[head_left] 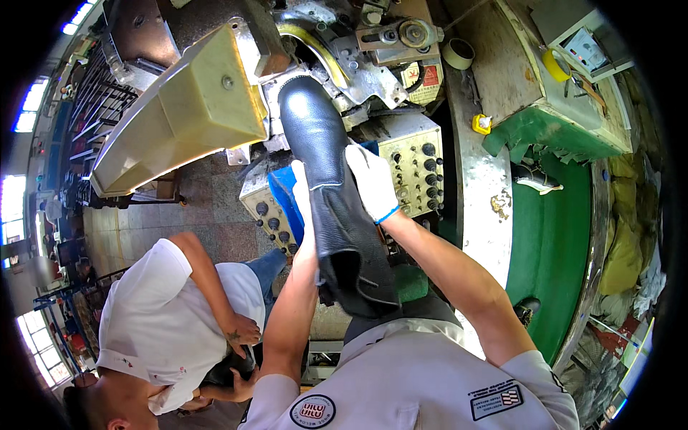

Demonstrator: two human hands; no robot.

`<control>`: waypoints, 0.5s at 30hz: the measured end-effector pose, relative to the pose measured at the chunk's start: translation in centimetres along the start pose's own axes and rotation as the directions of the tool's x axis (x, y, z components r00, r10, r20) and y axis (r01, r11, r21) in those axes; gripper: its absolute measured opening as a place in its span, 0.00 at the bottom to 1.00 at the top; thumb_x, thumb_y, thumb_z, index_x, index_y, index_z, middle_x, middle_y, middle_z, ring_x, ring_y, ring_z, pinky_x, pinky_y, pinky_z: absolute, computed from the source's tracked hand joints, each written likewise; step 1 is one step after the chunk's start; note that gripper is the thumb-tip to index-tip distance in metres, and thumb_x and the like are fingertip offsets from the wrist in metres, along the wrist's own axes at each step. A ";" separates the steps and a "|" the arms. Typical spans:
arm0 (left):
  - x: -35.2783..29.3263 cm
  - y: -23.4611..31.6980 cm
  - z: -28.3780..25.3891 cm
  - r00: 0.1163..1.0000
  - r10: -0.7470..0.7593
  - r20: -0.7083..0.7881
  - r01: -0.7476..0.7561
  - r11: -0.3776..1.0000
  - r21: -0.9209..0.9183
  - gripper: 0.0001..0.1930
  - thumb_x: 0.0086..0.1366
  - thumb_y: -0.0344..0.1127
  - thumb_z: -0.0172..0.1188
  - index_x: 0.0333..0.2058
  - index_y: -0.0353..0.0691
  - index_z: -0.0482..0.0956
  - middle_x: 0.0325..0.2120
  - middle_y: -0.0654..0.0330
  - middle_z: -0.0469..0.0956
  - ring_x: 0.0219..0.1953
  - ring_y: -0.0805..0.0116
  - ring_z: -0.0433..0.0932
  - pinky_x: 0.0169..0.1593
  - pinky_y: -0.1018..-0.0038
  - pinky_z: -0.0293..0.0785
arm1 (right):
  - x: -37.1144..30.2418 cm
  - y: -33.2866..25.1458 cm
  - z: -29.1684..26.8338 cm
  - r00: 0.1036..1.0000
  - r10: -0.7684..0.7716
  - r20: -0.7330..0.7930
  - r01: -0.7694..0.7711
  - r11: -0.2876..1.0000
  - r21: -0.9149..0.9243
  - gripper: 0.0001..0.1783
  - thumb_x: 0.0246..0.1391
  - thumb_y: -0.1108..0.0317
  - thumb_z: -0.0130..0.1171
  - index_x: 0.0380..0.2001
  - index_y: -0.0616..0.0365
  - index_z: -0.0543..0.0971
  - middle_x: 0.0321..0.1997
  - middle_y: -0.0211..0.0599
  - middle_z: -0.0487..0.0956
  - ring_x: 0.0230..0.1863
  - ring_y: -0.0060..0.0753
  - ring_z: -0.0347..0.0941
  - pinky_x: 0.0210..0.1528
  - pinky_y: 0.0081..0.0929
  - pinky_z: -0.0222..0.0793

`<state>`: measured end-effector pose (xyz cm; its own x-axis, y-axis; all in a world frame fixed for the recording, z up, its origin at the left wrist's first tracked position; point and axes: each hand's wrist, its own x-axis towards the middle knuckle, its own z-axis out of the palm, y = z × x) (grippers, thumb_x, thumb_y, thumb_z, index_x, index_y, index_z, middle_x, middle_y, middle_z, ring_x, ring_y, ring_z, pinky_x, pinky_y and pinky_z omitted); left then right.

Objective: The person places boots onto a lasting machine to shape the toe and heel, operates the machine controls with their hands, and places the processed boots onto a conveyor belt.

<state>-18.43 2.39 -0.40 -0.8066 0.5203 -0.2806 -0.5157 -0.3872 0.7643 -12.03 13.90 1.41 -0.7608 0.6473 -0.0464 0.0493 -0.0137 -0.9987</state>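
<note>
Stretching down right side, long green surface [548, 244]. Machine [373, 86] at top centre. Co-worker [193, 308] in white shirt at lower left. Yellowish guard [186, 107] at machine's left. Black boot [312, 136] between wearer's hands, toe pointing away at machine, open top toward wearer's body. White-gloved right hand [370, 180]: fingers closed in against boot's right side. White-gloved left hand [302, 195]: holding left side, finger spread mostly hidden, cannot tell. Dark shoe [534, 178] on green surface. Yellow tape roll [556, 66] at upper right.
</note>
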 end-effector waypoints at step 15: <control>0.0 1.4 1.0 0.994 -0.101 -0.046 0.098 0.993 -0.073 0.30 0.80 0.61 0.38 0.45 0.39 0.78 0.34 0.63 0.80 0.36 0.71 0.78 0.45 0.73 0.76 | -0.2 -0.3 0.0 1.000 0.006 0.008 -0.006 1.000 0.008 0.28 0.72 0.52 0.50 0.60 0.66 0.76 0.56 0.54 0.83 0.57 0.39 0.79 0.60 0.31 0.70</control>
<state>-18.84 2.65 1.27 -0.7628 0.5210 -0.3829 -0.6116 -0.3892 0.6888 -11.88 13.83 1.67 -0.7659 0.6407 -0.0528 0.0489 -0.0239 -0.9985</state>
